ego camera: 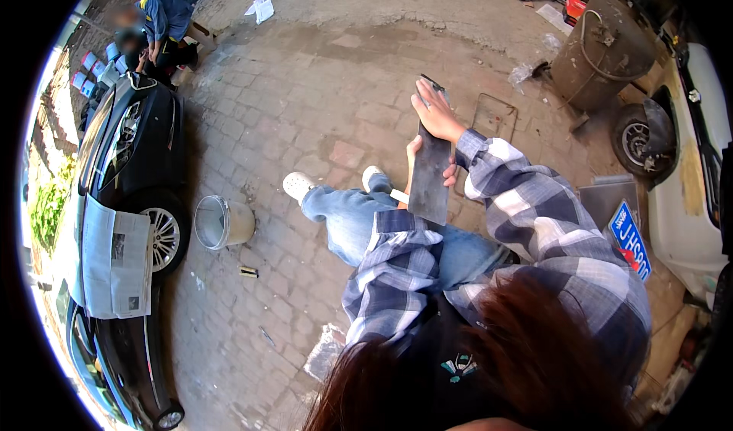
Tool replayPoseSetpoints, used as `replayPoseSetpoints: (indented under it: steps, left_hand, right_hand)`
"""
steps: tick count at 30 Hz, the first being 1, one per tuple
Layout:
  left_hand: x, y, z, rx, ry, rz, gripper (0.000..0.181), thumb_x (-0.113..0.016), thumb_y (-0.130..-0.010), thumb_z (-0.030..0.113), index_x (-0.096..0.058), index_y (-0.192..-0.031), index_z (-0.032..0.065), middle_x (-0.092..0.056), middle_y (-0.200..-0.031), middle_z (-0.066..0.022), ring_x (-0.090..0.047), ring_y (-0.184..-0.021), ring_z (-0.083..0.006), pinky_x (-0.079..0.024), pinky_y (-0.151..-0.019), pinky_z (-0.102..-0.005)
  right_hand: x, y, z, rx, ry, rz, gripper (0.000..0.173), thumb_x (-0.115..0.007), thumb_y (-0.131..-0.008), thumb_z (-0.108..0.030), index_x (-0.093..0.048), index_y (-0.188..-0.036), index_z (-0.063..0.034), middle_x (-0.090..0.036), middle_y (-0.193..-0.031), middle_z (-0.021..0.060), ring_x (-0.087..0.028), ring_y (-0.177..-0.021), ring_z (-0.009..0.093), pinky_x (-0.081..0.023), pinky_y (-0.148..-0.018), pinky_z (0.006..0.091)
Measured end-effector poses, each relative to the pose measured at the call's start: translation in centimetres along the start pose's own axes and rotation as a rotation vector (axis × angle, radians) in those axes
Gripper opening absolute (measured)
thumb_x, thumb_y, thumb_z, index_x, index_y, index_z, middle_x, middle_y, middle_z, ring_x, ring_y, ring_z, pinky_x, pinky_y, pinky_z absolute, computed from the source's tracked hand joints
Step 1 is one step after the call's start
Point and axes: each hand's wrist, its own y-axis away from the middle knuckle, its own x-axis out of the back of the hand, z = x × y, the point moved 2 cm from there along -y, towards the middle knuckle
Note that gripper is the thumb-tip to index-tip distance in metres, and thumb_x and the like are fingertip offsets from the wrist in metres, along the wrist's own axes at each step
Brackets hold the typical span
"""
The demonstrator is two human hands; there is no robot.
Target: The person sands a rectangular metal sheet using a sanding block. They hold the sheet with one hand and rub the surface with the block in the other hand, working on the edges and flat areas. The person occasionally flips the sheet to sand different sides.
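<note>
A long, flat, dark board (429,173), possibly a sanding board, lies lengthwise in front of my body, above my jeans. My left hand (412,150) grips it from underneath, with the thumb along one edge and fingertips curled over the other. The palm and fingers of my right hand (436,115) lie flat across its far end, where a thin dark edge sticks out past the fingers. The board hides most of my left palm. A pale band (399,196) shows at my left wrist.
A black car (149,144) with newspaper (117,259) over its side stands left, beside a plastic bucket (240,223). Two people (166,18) crouch or bend beyond it. At right are a rusty drum (601,53), a wire frame (495,116), a white vehicle (681,202) and a blue number plate (629,239).
</note>
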Motion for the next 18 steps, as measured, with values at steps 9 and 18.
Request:
replayPoseSetpoints:
  steps: [9,18]
  left_hand:
    - [-1.1,0.8,0.5,-0.036,0.044,-0.025,0.065,-0.042,-0.078,0.063,-0.046,-0.109,0.0064,-0.051,-0.078,-0.0159,-0.047,-0.05,-0.0248,-0.036,-0.038,-0.0341]
    - [-0.9,0.3,1.0,-0.101,-0.034,-0.039,0.065,-0.044,-0.077,0.063,-0.047,-0.106,0.0054,-0.051,-0.077,-0.0159,-0.048,-0.049,-0.0263,-0.038,-0.038,-0.0377]
  right_hand:
    - [-0.1,0.7,-1.6,0.052,-0.043,-0.093,0.056,-0.03,-0.096,-0.04,-0.029,-0.139,-0.0039,-0.024,-0.146,0.0126,-0.017,-0.137,0.025,-0.013,-0.11,0.0442]
    - [-0.6,2.0,-2.8,0.016,-0.054,-0.088,0.061,-0.028,-0.095,-0.043,-0.022,-0.141,-0.0026,-0.018,-0.149,0.0128,-0.012,-0.139,0.023,-0.011,-0.111,0.0418]
